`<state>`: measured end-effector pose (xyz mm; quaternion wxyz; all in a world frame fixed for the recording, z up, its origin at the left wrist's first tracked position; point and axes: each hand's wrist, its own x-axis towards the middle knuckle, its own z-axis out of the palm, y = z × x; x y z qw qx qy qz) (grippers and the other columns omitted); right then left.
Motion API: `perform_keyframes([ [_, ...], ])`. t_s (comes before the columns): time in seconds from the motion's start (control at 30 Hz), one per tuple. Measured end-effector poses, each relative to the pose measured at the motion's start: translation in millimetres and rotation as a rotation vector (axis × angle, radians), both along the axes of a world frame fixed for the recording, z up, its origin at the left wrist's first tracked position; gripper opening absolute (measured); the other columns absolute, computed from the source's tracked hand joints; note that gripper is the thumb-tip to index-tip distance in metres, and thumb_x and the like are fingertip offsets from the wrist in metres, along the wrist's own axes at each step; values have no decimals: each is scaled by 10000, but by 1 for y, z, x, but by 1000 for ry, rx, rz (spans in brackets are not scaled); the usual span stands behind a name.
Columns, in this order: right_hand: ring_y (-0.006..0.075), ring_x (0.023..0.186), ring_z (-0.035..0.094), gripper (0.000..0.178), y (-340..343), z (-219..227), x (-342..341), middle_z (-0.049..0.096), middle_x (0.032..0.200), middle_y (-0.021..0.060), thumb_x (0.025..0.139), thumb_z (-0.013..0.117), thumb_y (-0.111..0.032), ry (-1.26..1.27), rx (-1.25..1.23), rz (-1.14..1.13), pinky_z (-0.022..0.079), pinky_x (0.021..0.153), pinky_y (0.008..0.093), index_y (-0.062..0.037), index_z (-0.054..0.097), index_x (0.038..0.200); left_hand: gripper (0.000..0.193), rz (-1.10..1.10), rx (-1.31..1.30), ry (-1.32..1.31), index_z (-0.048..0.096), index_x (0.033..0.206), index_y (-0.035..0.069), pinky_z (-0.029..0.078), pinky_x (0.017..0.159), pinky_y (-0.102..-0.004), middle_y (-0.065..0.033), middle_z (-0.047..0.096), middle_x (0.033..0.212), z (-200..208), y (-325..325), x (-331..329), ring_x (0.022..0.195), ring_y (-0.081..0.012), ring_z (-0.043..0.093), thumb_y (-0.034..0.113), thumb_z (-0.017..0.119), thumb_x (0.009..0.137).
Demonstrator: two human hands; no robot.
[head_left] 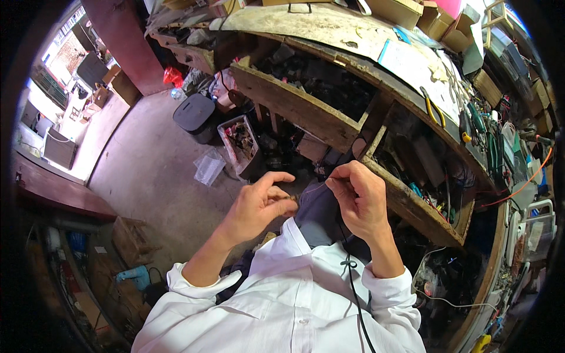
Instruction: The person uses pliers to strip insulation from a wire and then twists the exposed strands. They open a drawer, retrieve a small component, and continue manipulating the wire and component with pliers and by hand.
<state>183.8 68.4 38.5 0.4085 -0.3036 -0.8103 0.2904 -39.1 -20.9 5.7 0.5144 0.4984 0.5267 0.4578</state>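
Note:
In front of my white shirt, both hands are raised above my lap. My right hand (358, 197) pinches a thin pale strand (315, 188) between thumb and fingers; whether it is thread or fine wire is too small to tell. The strand runs left toward my left hand (256, 209). There the index finger is lifted, while the thumb and a lower finger come together at a tiny brownish thing (293, 198) that I cannot make out. Beneath the strand lies my grey trouser leg (318, 217). A black cord (352, 282) hangs down over my shirt.
Ahead is a workbench (276, 20) with pulled-out wooden drawers (294, 106) full of odds and ends. Yellow-handled pliers (433, 109) lie at its edge, near many tools. On the floor stand a dark lidded bin (194, 115) and an open box of scraps (238, 144). A blue power tool (134, 276) is at left.

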Motion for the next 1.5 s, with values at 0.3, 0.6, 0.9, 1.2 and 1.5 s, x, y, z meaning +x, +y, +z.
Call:
perform_keyframes([
  [0.3, 294, 706, 619, 183, 4, 14, 15, 641, 813, 126, 820, 770, 53, 4, 102, -51, 498, 638, 357, -5, 639, 935, 152, -208, -106, -315, 635, 1124, -46, 660, 760, -377, -183, 751, 938, -11, -10, -25, 826, -272, 777, -11, 666, 979],
  [0.6, 91, 721, 537, 106, 11, 26, 45, 588, 813, 26, 931, 722, 41, 300, 40, -210, 432, 653, 226, 16, 624, 966, 109, -57, -18, -274, 628, 1010, -16, 634, 646, -379, -160, 725, 836, -7, -12, -49, 728, -256, 751, 4, 712, 943],
  [0.9, -3, 657, 417, 85, 58, 40, 130, 583, 853, -80, 1028, 707, -163, 586, 31, -499, 328, 573, 167, -87, 680, 1000, 88, 240, -63, -312, 641, 1008, -4, 634, 691, -367, -135, 728, 853, -70, -29, -157, 741, -235, 740, -12, 701, 945],
  [1.2, 67, 772, 509, 47, 57, 47, 115, 576, 860, -45, 977, 702, -47, 241, -64, -257, 399, 689, 221, -33, 659, 964, 125, 273, -54, -5, 674, 1029, -16, 625, 723, -342, -112, 737, 902, -54, -40, -159, 803, -194, 745, -4, 735, 921],
  [1.5, 363, 979, 710, 276, 1, 22, -29, 692, 1159, 146, 904, 750, -98, -235, 12, 276, 593, 816, 423, -59, 697, 1172, 157, 234, 236, 589, 758, 969, -12, 602, 794, -288, -83, 751, 962, 34, -44, -93, 867, -152, 729, -13, 823, 826],
])
